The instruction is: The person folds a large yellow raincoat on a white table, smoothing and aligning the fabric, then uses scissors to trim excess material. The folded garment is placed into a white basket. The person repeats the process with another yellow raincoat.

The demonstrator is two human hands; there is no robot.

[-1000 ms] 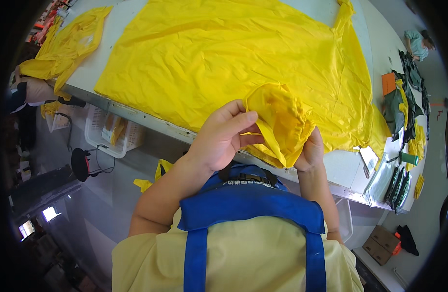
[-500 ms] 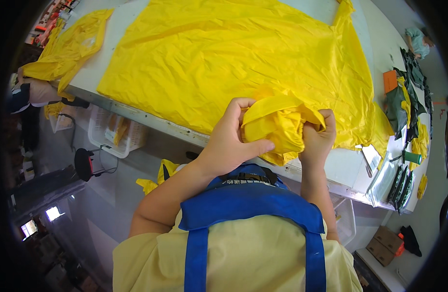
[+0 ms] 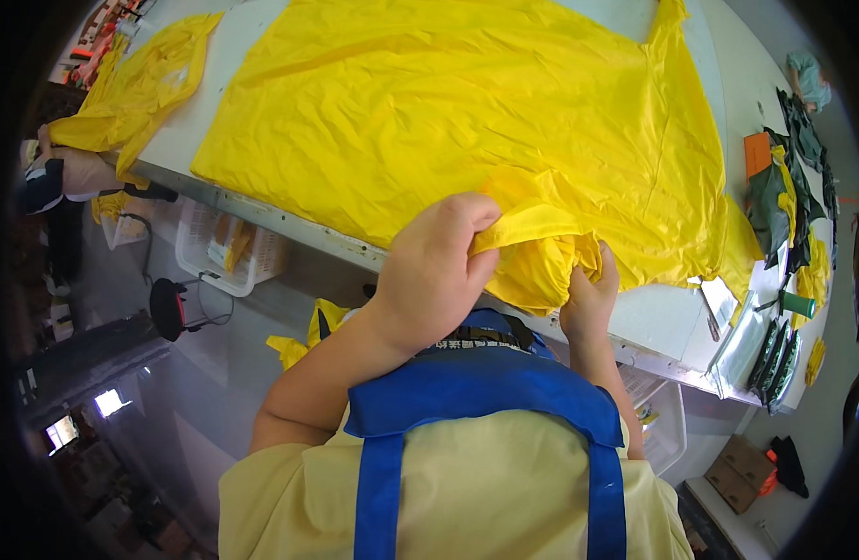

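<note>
Rolled left hand (image 3: 437,266) over, pinching yellow band (image 3: 538,225) between fingers (image 3: 481,211), gathered cloth (image 3: 538,276) in right hand (image 3: 590,294); may slip from loose pinch.

At twelve o'clock, the upper edge cuts off the large, wrinkled yellow cloth (image 3: 429,103); bunched glossy yellow fabric (image 3: 534,273) partly hides the bare right hand (image 3: 590,299).
</note>
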